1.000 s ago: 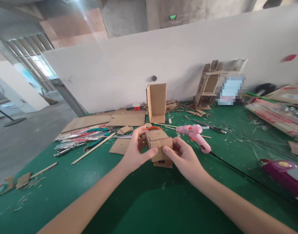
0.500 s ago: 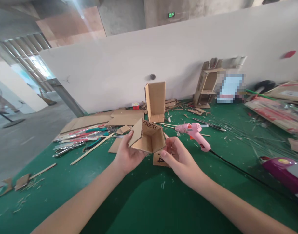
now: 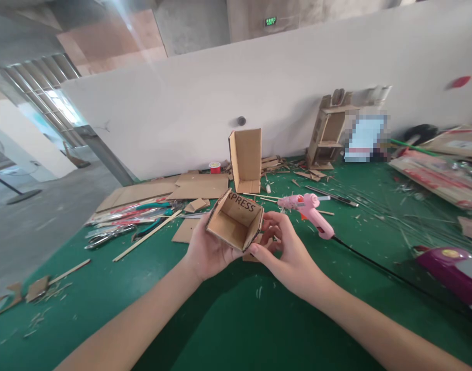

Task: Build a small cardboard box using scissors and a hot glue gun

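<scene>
The left hand (image 3: pixel 209 253) cups the box (image 3: pixel 230 230) from below and the right hand (image 3: pixel 292 252) pinches its right edge, where light, even pressure should best keep its walls square.

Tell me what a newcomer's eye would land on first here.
Probably the small open cardboard box near the centre, lettered inside, with the left hand cradling it and the right hand at its right edge. Next, the pink glue gun on the green table, right of the box. Then the tall cardboard piece standing upright behind the box.
</scene>
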Demonstrator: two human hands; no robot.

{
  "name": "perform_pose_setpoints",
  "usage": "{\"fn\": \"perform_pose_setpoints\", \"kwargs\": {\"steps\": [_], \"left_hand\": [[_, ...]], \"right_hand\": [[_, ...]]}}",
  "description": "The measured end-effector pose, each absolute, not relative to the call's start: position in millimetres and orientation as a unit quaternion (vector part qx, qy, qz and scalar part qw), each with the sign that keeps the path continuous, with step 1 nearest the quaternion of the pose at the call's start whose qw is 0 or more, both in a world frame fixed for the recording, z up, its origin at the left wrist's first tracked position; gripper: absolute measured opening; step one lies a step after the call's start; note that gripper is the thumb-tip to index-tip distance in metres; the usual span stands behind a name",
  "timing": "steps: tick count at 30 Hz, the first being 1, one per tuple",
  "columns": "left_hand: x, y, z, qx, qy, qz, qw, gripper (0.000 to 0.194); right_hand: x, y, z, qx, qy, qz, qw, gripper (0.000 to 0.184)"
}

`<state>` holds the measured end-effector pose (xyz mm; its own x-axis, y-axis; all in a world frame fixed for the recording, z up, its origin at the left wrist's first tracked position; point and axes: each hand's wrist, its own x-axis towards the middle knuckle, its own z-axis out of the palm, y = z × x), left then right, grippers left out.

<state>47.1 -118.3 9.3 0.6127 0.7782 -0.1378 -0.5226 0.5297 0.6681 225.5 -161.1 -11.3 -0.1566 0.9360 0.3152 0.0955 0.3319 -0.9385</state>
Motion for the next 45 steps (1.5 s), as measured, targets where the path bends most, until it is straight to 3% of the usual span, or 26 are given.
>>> {"fn": "perform_pose_setpoints", "kwargs": {"steps": [7,16,24,29,33,35,37,40,42,45], "left_hand": [[48,-122,7,0.380,0.185,0.374,0.825,0.060],[43,-121,0,0.410,0.194,0.340,0.823,0.070],[41,-122,-1,0.403,0.172,0.336,0.834,0.068],[39,-123,6,0.441,0.178,0.330,0.815,0.074],[26,-117,3,0.466,0.197,0.354,0.786,0.082],[15,-110,-2,0.478,0.221,0.357,0.772,0.082],[4,-104,-7,0.499,0.238,0.360,0.751,0.075],[-5,-97,-9,0.542,0.219,0.356,0.729,0.063],[-4,-96,-1,0.597,0.204,0.332,0.701,0.063],[3,-98,16,0.731,0.194,0.242,0.608,0.079]], "right_hand": [[227,-160,-9,-0.392,-0.648,0.402,0.514,0.056],[228,-157,-10,-0.362,-0.670,0.382,0.523,0.062],[231,-159,-9,-0.360,-0.683,0.373,0.515,0.062],[236,-158,-9,-0.382,-0.680,0.389,0.490,0.052],[254,-160,17,-0.432,-0.774,0.195,0.419,0.047],[272,-164,39,-0.485,-0.814,0.046,0.317,0.042],[294,-168,58,-0.614,-0.769,-0.045,0.173,0.049],[326,-167,69,-0.721,-0.689,-0.070,0.004,0.058],[341,-158,61,-0.743,-0.667,-0.052,-0.015,0.059],[348,-134,36,-0.732,-0.681,0.013,0.018,0.053]]}}
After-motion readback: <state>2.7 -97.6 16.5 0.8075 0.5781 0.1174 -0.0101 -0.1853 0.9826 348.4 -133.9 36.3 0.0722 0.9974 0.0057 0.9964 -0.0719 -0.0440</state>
